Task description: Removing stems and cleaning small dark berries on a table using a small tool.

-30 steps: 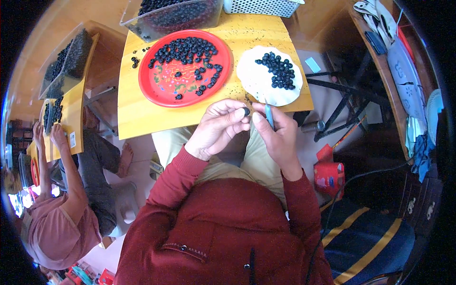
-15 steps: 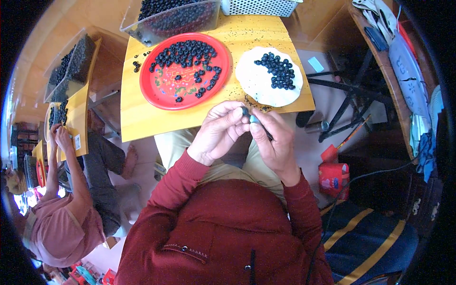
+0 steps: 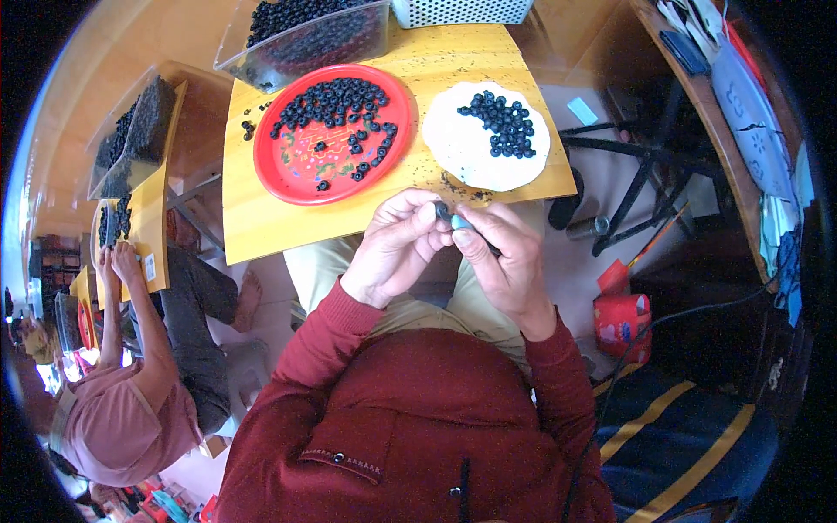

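Note:
My left hand (image 3: 397,244) pinches one small dark round piece (image 3: 442,212), like a blueberry or a bead, between thumb and fingertips. Against it, my right hand (image 3: 506,261) grips a small tool with a light-blue part (image 3: 460,223); its tip is hidden. Both hands meet just off the near edge of the yellow table (image 3: 349,228), above my lap. A red round tray (image 3: 270,170) beyond my left hand carries many such dark pieces, bunched toward its far side. To its right, a white scalloped plate (image 3: 449,148) bears a smaller group of them.
At the table's far side stand a clear bin (image 3: 366,44) full of dark pieces and a white perforated basket (image 3: 462,12). Dark crumbs (image 3: 466,190) dot the tabletop. A co-worker (image 3: 131,410) sits at another table on the left. A red bag (image 3: 622,327) stands at right.
The view has shifted slightly. My hands stay together, the dark piece still in the left and the tool in the right, with only small finger movement.

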A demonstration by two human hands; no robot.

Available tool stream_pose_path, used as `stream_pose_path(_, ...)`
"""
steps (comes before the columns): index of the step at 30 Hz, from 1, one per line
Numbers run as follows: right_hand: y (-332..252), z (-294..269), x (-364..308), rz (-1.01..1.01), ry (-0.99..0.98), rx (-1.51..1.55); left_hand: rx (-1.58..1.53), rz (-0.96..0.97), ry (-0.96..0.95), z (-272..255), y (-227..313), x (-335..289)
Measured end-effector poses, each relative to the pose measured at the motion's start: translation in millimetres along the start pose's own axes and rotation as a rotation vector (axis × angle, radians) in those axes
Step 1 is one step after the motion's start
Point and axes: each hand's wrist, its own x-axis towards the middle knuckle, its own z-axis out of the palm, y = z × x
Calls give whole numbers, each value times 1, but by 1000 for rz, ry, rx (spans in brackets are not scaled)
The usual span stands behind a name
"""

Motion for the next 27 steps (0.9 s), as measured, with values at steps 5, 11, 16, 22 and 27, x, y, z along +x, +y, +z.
stream_pose_path(5, -4, -2, 0, 48, 8, 67, 7, 20, 34, 5, 0, 0)
stream_pose_path(11, -2, -2, -3, 97, 50, 33, 23, 11, 67, 1, -4, -2)
stream_pose_path(16, 27, -31, -3, 279, 196, -10, 100, 18, -100, 20, -3, -8)
stream_pose_path(22, 16, -30, -6, 250, 92, 15, 7, -9, 10, 10, -7, -1)
stream_pose_path(27, 19, -23, -10, 239, 102, 115, 44, -4, 36, 2, -6, 1)
